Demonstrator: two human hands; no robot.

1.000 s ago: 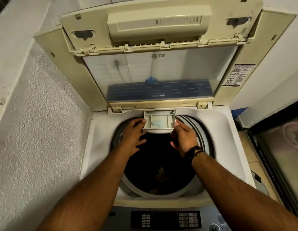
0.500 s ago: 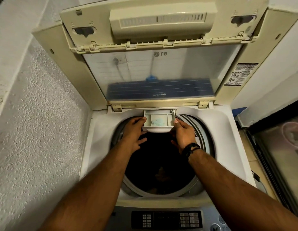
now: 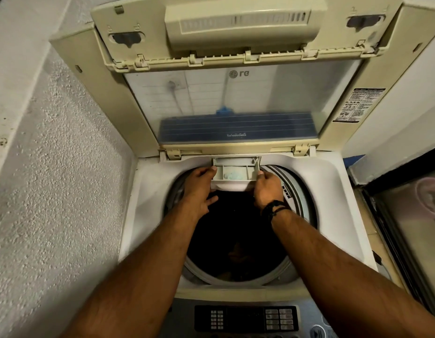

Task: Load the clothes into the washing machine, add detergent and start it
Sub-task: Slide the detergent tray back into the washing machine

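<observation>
1. Head view: the detergent drawer (image 3: 236,173), half out at the back rim of the washing machine (image 3: 148,191), is pinched by left hand (image 3: 199,189) and right hand (image 3: 267,189).
2. Likely light, stiff plastic; hold its sides, level, keeping the blue detergent (image 3: 232,176) inside.

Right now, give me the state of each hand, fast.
Left hand: fingers grip the left side of the detergent drawer.
Right hand: fingers grip the drawer's right side.

A rough, white stippled plaster wall (image 3: 53,167) is running along the left side. A smooth white wall (image 3: 406,113) is standing at the right. Beige floor tiles (image 3: 372,230) are showing beside a dark-framed steel cabinet (image 3: 411,230), lit dimly.
</observation>
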